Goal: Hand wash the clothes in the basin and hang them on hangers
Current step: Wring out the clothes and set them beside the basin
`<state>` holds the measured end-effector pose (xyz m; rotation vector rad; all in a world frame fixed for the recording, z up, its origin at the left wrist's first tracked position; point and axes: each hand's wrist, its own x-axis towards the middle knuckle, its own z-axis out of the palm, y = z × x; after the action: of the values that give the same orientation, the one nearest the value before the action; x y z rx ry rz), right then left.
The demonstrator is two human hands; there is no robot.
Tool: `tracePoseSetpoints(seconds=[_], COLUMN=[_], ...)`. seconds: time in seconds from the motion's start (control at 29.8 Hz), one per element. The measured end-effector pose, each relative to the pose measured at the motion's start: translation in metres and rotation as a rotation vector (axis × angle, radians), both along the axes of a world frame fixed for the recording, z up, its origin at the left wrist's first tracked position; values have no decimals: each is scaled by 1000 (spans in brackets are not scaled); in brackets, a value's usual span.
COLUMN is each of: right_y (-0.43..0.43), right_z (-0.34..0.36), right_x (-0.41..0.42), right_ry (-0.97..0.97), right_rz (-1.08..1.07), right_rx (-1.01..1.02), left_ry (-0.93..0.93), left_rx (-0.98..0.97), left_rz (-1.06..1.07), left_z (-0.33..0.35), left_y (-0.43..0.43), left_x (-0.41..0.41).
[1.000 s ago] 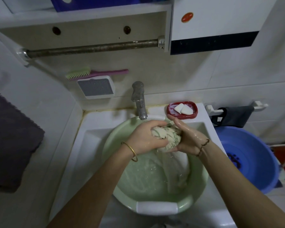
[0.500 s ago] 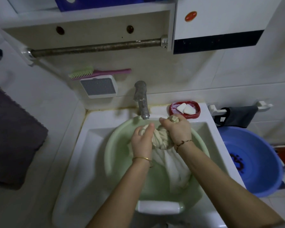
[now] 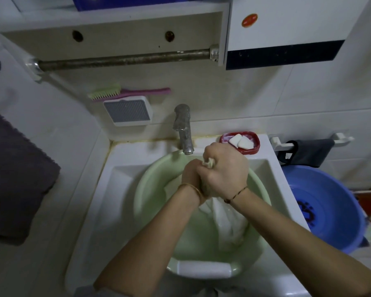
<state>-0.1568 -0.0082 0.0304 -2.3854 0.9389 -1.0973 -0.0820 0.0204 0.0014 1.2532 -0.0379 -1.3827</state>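
White sink [image 3: 124, 168] with a basin set in it

A pale green basin [image 3: 150, 189] sits in the sink bowl; a red soap dish [image 3: 250, 150] rests on the back rim beside the metal tap [image 3: 183, 129].

Two hands, left [image 3: 190, 176] and right [image 3: 225, 170]. One white garment [image 3: 227, 224]. Two basins: green [image 3: 150, 189] and blue [image 3: 330, 202]. One sink [image 3: 120, 189]. One tap [image 3: 183, 127]. One red soap dish [image 3: 254, 147] holding two soap pieces [image 3: 241, 142]. One brush [image 3: 124, 93]. One rail [image 3: 124, 60]. Two bracelets, one per wrist.
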Motion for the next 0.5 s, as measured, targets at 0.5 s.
tracePoseSetpoints(seconds=[0.5], right_y=[-48], right_z=[-40], right_x=[-35], right_ry=[-438], right_rz=[105], right_rx=[1379], left_ry=[-1035], left_rx=[-29], left_rz=[-271], left_z=[0], left_y=[19], left_x=[39])
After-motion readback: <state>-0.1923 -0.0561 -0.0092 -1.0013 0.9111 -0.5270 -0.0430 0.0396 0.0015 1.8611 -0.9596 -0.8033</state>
